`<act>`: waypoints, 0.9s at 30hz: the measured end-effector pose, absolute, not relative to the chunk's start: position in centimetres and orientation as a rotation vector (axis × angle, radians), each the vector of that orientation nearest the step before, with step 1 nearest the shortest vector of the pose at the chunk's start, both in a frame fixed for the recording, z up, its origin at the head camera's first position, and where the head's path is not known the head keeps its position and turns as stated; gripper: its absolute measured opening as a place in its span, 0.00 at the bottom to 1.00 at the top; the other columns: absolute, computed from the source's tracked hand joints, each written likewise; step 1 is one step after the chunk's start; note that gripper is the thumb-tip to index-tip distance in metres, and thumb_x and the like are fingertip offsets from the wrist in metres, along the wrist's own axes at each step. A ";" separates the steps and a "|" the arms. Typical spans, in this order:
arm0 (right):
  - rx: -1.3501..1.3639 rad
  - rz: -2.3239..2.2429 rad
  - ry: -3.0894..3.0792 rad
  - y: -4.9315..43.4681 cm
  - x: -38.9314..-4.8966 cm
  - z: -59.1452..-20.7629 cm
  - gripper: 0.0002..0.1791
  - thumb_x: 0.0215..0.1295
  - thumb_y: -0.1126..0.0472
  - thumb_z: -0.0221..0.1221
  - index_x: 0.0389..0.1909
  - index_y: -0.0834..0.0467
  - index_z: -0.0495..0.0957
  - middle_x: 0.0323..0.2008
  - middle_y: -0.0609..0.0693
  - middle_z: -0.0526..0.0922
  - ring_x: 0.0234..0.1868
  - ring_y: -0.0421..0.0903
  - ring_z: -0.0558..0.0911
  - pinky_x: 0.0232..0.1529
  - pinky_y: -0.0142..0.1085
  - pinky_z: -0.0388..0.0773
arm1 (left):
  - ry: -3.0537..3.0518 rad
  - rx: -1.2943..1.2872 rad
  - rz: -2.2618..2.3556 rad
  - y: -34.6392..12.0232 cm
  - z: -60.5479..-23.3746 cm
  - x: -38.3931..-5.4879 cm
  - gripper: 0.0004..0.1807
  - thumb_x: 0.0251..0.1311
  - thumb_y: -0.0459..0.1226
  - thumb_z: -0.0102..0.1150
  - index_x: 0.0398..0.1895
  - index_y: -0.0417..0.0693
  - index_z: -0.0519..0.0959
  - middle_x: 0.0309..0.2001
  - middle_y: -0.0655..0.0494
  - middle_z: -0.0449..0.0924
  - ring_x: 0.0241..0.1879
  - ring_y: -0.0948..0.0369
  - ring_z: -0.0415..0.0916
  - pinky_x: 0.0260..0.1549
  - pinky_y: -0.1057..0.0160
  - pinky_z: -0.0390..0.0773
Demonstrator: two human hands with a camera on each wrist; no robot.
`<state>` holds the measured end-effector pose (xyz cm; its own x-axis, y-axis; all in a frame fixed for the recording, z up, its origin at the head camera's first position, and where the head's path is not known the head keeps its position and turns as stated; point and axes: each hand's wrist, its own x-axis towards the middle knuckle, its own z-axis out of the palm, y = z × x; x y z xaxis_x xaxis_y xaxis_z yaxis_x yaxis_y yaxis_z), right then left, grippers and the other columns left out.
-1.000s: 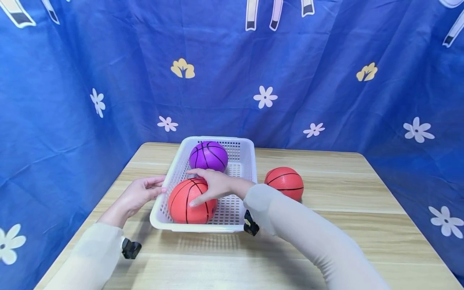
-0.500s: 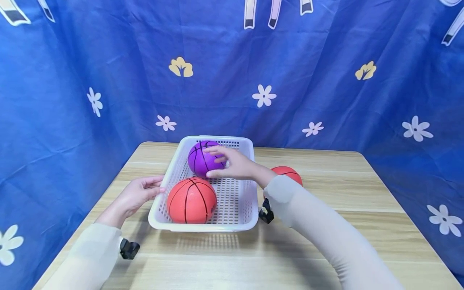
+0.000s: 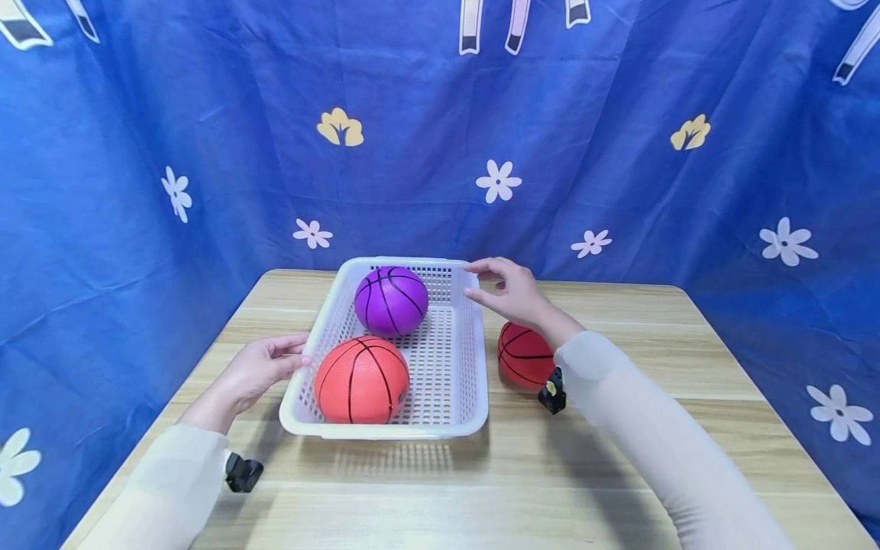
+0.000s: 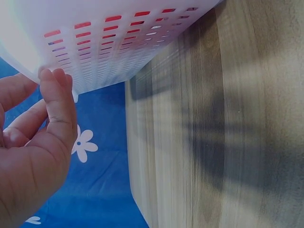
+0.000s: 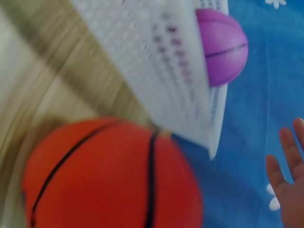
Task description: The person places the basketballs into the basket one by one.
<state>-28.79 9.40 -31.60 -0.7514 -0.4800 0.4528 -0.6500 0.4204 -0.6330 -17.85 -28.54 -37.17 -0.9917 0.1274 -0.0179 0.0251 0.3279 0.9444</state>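
Note:
A white plastic basket (image 3: 474, 382) with slotted walls holds an orange-red toy basketball (image 3: 362, 380) at its near left and a purple toy basketball (image 3: 391, 301) at its far left. My left hand (image 3: 263, 371) pinches the basket's left rim; in the left wrist view the fingertips (image 4: 56, 85) meet at that rim. Over the basket's far right corner is my right hand (image 3: 512, 292), fingers spread and nothing in its grasp. Below its wrist, a red toy basketball (image 3: 525, 356) sits on the table outside the basket, partly covered by the hand and sleeve.
The basket and the outside ball stand on a wood-grain table (image 3: 385, 504). A blue curtain (image 3: 426, 114) with flower prints hangs behind the far edge and along both sides.
My right hand has moved off the orange-red ball, past the purple one, and out to the basket's right rim. The left hand has stayed at the left rim.

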 end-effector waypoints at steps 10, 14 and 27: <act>0.873 1.068 -2.555 14.3 -28.5 -34.4 0.26 0.47 0.39 0.58 0.50 0.41 0.71 0.50 0.38 0.67 0.52 0.39 0.63 0.49 0.44 0.63 | 2.464 0.135 1.769 -28.7 -37.2 -18.0 0.31 0.54 0.34 0.55 0.58 0.27 0.57 0.51 0.30 0.64 0.39 0.63 0.73 0.38 0.64 0.74; 0.876 1.012 -2.583 15.9 -28.1 -35.4 0.29 0.46 0.41 0.59 0.52 0.41 0.68 0.54 0.43 0.64 0.56 0.41 0.60 0.52 0.50 0.59 | 2.468 0.131 1.754 -28.6 -37.2 -18.0 0.31 0.54 0.35 0.55 0.58 0.28 0.57 0.51 0.31 0.64 0.39 0.63 0.73 0.38 0.64 0.74; 0.826 0.989 -2.697 18.8 -27.1 -38.4 0.41 0.37 0.36 0.62 0.57 0.36 0.60 0.57 0.47 0.58 0.56 0.47 0.58 0.46 0.53 0.65 | 2.460 0.131 1.769 -28.7 -37.3 -18.0 0.31 0.53 0.34 0.55 0.57 0.28 0.58 0.51 0.31 0.64 0.39 0.62 0.74 0.38 0.63 0.74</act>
<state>-27.13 18.84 -38.44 -0.8366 -0.4452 0.3191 -0.5460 0.6306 -0.5516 -17.95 -28.65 -37.25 -0.9904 0.1331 -0.0374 0.0069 0.3179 0.9481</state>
